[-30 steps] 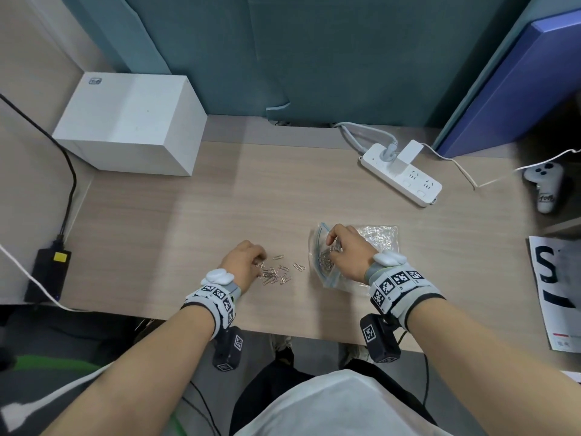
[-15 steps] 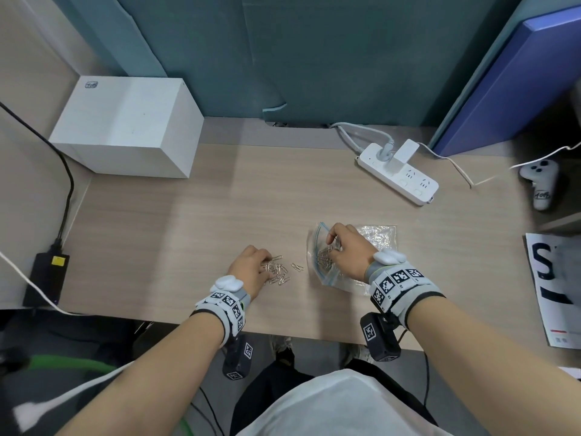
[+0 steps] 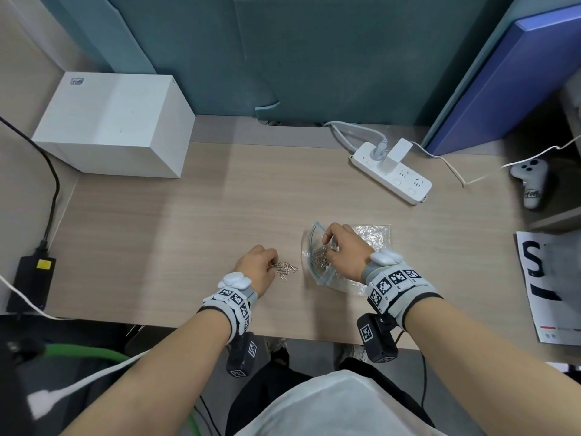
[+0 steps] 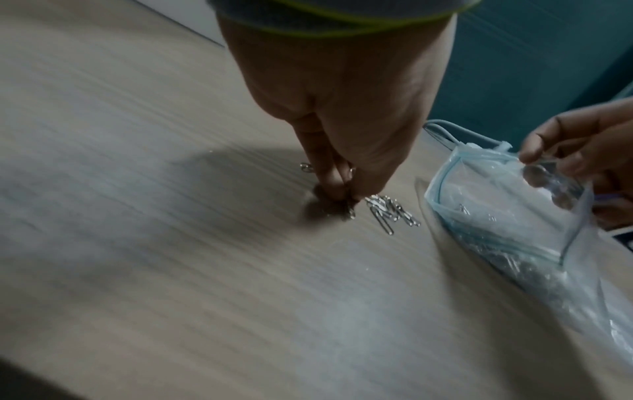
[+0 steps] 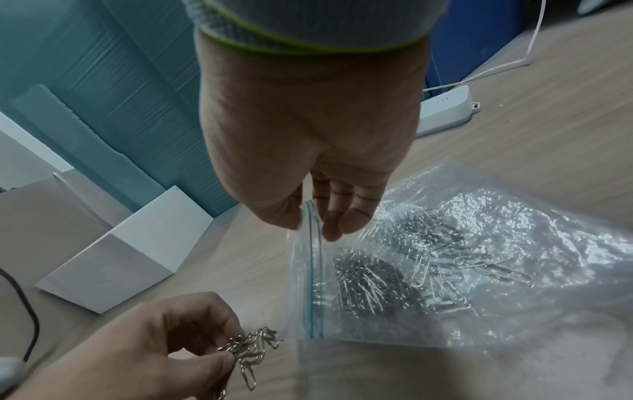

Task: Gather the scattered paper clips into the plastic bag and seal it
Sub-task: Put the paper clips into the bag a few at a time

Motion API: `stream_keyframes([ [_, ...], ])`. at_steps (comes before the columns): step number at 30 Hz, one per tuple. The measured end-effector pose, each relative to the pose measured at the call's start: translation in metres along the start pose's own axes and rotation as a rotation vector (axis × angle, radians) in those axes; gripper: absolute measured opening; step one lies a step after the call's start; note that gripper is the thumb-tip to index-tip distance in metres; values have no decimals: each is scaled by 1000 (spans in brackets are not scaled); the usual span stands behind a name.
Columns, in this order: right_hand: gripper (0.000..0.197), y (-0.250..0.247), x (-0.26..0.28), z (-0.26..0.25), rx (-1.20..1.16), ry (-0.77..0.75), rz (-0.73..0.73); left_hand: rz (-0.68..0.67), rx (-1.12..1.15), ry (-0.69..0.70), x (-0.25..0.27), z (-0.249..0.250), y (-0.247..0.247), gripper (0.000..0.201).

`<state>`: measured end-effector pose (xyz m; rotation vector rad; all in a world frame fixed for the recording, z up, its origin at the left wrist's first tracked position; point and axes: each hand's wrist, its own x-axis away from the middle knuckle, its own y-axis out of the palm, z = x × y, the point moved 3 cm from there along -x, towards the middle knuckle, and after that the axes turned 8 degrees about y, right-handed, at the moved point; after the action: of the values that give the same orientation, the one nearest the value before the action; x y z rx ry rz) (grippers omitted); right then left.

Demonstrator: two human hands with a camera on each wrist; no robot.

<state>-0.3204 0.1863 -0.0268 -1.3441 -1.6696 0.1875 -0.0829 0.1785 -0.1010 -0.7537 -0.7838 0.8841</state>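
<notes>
Left hand at the near edge of the tabletop, left of centre. Its fingers are curled and pinching a small bunch of paper clips; in the left wrist view the fingertips are down on the wood with several clips fanned out just to their right. A few clips trail out from the pinch toward the bag.

Right hand near the same edge, right of centre. Thumb and forefinger pinch the upper lip of the plastic bag at its zip strip and lift it, so the mouth stands open and faces the left hand. The remaining fingers are loosely bent above the bag.

Bag is clear with a blue-green zip line, lying on the tabletop under and beyond the right hand, unsealed. Two heaps of clips already inside, resting against the lower film. Bag mouth and the clips in the left hand are near each other but apart.

White box at the far left corner. White power strip toward the far right edge, a plug and an adapter seated in it. Printed sheet past the right edge.
</notes>
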Motion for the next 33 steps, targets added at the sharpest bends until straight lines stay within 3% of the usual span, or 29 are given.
stream_keyframes([
  [5, 18, 0, 0, 0, 13, -13, 0, 24, 102, -112, -8, 2, -11, 23],
  [9, 20, 2, 0, 0, 24, -7, 2, 85, 358, -152, -20, 29, -15, 25],
  [12, 22, 2, 0, 0, 38, -14, 7, -37, 531, -54, -30, 65, -7, 25],
  [16, 23, -3, 0, 3, 42, -8, 34, -51, 224, 95, -37, 60, -8, 27],
  [19, 21, -6, 2, 8, 22, 3, 38, -90, 24, 110, -29, 39, -5, 20],
  [27, 22, -2, 4, 15, 38, 17, 29, -145, -87, 242, -29, 27, -2, 7],
  [29, 22, 0, 4, 13, 41, 14, 29, -181, -84, 258, -26, 19, -9, 11],
  [33, 21, 4, 3, 5, 29, 3, 15, -284, -121, 285, -13, 1, -18, 38],
])
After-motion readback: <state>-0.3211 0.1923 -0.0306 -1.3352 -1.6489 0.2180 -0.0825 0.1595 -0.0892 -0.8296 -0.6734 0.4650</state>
